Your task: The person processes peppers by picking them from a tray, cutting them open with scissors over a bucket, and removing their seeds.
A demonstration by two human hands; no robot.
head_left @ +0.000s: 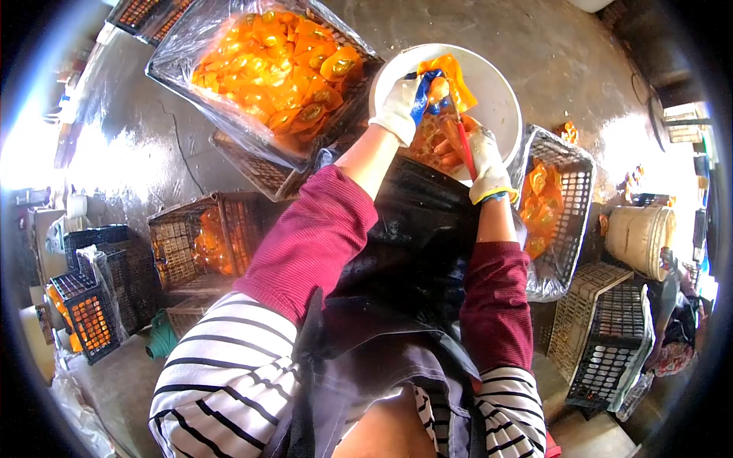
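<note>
My left hand (pixel 408 103), in a white and blue glove, is closed around a glossy orange piece that looks like cut pepper (pixel 452 79), above a white tub (pixel 500 91). In my right hand (pixel 487 156), also gloved, is a slim red-handled tool (pixel 465 146), probably a knife. Its narrow far end points up toward the orange piece. Wet orange bits (pixel 439 145) lie inside the tub under my hands. The exact kind of orange produce is hard to make out.
Left of the tub, a plastic-lined crate (pixel 172 67) is heaped with glossy orange pieces. A second lined crate (pixel 578 195) with orange pieces stands right. More crates (pixel 179 256) are at left, others (pixel 611 343) at lower right near a beige bucket (pixel 637 238). The floor (pixel 565 53) looks wet.
</note>
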